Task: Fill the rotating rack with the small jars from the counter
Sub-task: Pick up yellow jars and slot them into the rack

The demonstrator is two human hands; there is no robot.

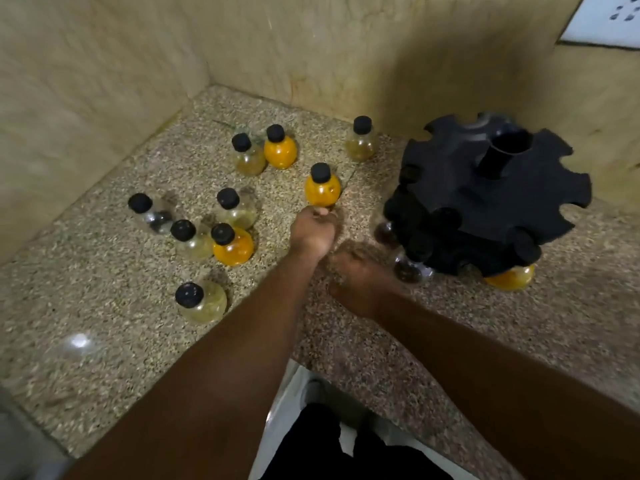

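Loose jars: small round black-capped glass jars (232, 244) stand on the speckled stone counter (104, 323).
Left hand (313, 232): curled at the orange-filled jar (322, 188)'s base; grip unclear.
Right hand (360, 278): blurred, state unclear.
Rack: black notched plastic rack (491, 199), partly filled, at right.

**A:** Black is seen all over the rack (485, 188) and on every jar cap (320, 172), right?

**B:** yep. Orange is seen in the middle jar (322, 192); the surface (104, 341) is speckled beige-brown, the wall (86, 64) mottled tan.
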